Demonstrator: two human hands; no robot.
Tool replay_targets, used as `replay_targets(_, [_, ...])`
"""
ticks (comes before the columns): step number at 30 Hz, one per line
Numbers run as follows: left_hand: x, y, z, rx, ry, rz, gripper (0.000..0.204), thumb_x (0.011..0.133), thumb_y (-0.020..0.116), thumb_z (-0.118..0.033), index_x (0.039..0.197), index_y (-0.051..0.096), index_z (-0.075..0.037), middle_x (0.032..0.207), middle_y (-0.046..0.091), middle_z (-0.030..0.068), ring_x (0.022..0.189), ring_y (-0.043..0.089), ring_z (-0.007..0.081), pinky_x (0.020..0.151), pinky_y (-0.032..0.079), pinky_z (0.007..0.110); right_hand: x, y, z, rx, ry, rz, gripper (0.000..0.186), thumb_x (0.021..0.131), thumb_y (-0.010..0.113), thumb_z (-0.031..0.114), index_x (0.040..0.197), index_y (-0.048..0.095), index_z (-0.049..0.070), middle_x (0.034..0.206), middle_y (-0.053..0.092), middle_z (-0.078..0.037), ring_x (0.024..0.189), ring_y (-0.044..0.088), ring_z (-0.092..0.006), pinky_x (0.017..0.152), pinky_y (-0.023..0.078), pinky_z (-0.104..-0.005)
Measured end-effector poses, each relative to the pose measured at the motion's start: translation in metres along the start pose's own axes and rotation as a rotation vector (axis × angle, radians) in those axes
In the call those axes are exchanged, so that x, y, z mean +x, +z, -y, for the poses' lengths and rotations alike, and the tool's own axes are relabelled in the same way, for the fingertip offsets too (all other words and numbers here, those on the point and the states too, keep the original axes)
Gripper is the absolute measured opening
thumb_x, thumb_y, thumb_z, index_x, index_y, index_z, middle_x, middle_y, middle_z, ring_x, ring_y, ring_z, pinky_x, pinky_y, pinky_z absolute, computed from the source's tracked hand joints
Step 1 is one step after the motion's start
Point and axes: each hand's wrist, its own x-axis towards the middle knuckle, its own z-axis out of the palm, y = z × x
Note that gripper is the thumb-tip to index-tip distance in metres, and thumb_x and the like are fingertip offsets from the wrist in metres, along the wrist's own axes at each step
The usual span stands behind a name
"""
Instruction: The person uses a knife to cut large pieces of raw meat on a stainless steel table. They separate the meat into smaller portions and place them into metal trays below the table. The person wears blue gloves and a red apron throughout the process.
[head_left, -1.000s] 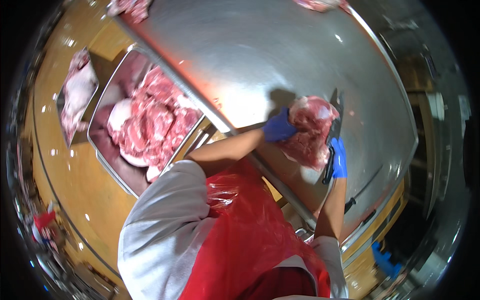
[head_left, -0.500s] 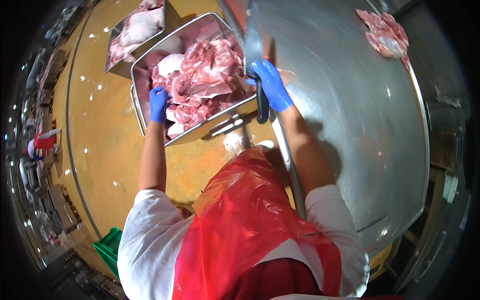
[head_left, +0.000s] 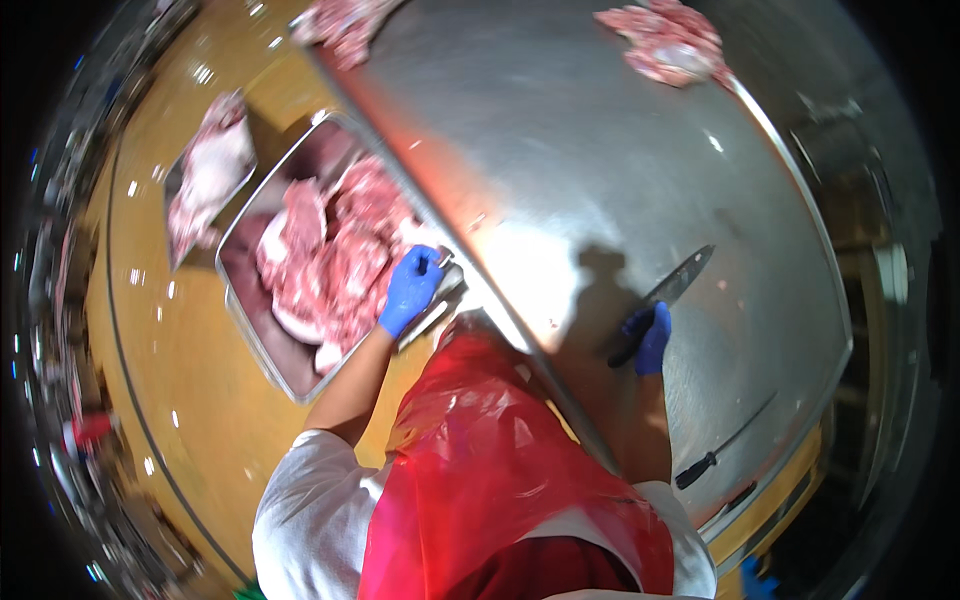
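My right hand (head_left: 652, 338), in a blue glove, is wrapped around the black handle of a broad knife (head_left: 684, 278). The knife is over the metal table (head_left: 740, 200), its blade pointing away to the right. My left hand (head_left: 411, 288), also gloved in blue, is at the near right side of a metal tub (head_left: 245, 330), between the tub and the table edge. Its fingers are curled closed; I cannot make out what they hold. Cut pieces of raw meat (head_left: 350, 255) with pale fat fill the tub beside this hand.
A sharpening steel (head_left: 705, 460) with a black handle rests near the table's right edge. Meat pieces lie at the table's far left (head_left: 345, 25) and far right (head_left: 675, 45). A second metal container (head_left: 175, 205) with a large pale cut (head_left: 212, 165) stands beyond the tub.
The view has turned, showing more of the table. My right hand has carried the knife away from the tub to the right. My left hand has left the meat for the tub's right side.
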Motion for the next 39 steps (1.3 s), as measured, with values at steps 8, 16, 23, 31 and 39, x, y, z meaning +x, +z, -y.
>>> replay_targets(8, [0.324, 0.248, -0.169, 0.433, 0.496, 0.666, 0.046, 0.079, 0.069, -0.037, 0.112, 0.064, -0.006, 0.107, 0.065, 0.0169, 0.103, 0.061, 0.0326, 0.093, 0.049, 0.042, 0.026, 0.040, -0.014, 0.060, -0.218, -0.484, 0.024, 0.103, 0.055, 0.030, 0.097, 0.050, 0.008, 0.067, 0.056, -0.006, 0.045, 0.052, -0.0154, 0.040, 0.043, -0.0282])
replay_targets(16, [0.586, 0.502, -0.252, 0.619, 0.822, 0.499, 0.098, 0.072, 0.073, -0.055, 0.149, 0.039, -0.005, 0.142, 0.051, 0.0233, 0.133, 0.048, 0.0372, 0.111, 0.040, 0.043, 0.028, 0.054, -0.010, -0.122, -0.137, -0.671, 0.019, 0.104, 0.052, 0.022, 0.100, 0.057, 0.004, 0.066, 0.056, -0.004, 0.046, 0.053, -0.0126, 0.043, 0.045, -0.0283])
replay_targets(23, [0.697, 0.565, -0.261, 0.713, 0.727, 0.968, 0.070, 0.075, 0.071, -0.049, 0.131, 0.060, -0.007, 0.122, 0.067, 0.0161, 0.110, 0.065, 0.0311, 0.097, 0.050, 0.041, 0.022, 0.068, -0.017, -0.511, -0.120, -0.857, 0.024, 0.103, 0.051, 0.016, 0.081, 0.054, 0.006, 0.064, 0.055, -0.004, 0.051, 0.052, -0.0115, 0.048, 0.043, -0.0283])
replay_targets(31, [0.683, 0.552, -0.251, 0.807, 0.847, 0.842, 0.077, 0.072, 0.064, -0.051, 0.140, 0.055, -0.015, 0.131, 0.059, 0.0243, 0.124, 0.057, 0.0348, 0.103, 0.047, 0.041, 0.031, 0.076, 0.001, -0.298, -0.085, -0.803, 0.024, 0.103, 0.051, 0.018, 0.084, 0.052, 0.005, 0.062, 0.054, -0.005, 0.044, 0.053, -0.0137, 0.043, 0.044, -0.0290])
replay_targets(39, [0.634, 0.525, -0.257, 0.953, 0.706, 0.837, 0.093, 0.066, 0.070, -0.056, 0.149, 0.045, -0.022, 0.151, 0.037, 0.0294, 0.139, 0.040, 0.0409, 0.115, 0.036, 0.046, 0.034, 0.074, 0.006, -0.216, -0.116, -0.722, 0.023, 0.102, 0.052, 0.022, 0.089, 0.055, 0.004, 0.060, 0.052, -0.004, 0.041, 0.053, -0.0145, 0.040, 0.043, -0.0304])
